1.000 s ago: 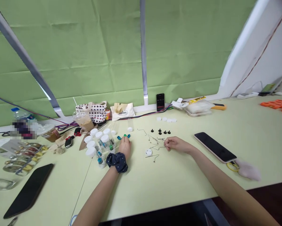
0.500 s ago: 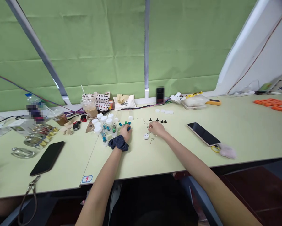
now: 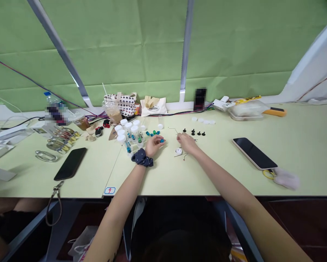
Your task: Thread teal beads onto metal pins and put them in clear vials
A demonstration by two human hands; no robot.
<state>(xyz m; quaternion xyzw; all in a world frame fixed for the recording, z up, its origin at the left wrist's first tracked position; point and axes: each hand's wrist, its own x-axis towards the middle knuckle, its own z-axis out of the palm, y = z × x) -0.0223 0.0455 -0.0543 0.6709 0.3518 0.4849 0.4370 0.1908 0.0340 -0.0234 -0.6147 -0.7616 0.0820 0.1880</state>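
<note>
My left hand (image 3: pixel 154 146) sits just right of several clear vials with white caps (image 3: pixel 128 133), its fingertips pinching a small teal bead (image 3: pixel 161 140). A navy dotted scrunchie (image 3: pixel 142 157) circles that wrist. Several loose teal beads (image 3: pixel 152 133) lie behind the hand. My right hand (image 3: pixel 187 143) pinches what looks like a thin metal wire (image 3: pixel 173 129). Beside it lie a small white round part (image 3: pixel 178 151) and several black knobs (image 3: pixel 193 132). Other bent wires (image 3: pixel 181 155) lie under the hand's edge.
A black phone (image 3: pixel 254 153) lies to the right on the pale green table (image 3: pixel 207 182), and another (image 3: pixel 70 164) lies left. Metal parts, a plastic cup, bags, cables and a plastic tub line the back. The front table edge runs below my arms.
The view has tilted up and the table looks smaller. My right hand has moved nearer the black knobs, and my left hand has shifted right, away from the vials, with the bead at its fingertips.
</note>
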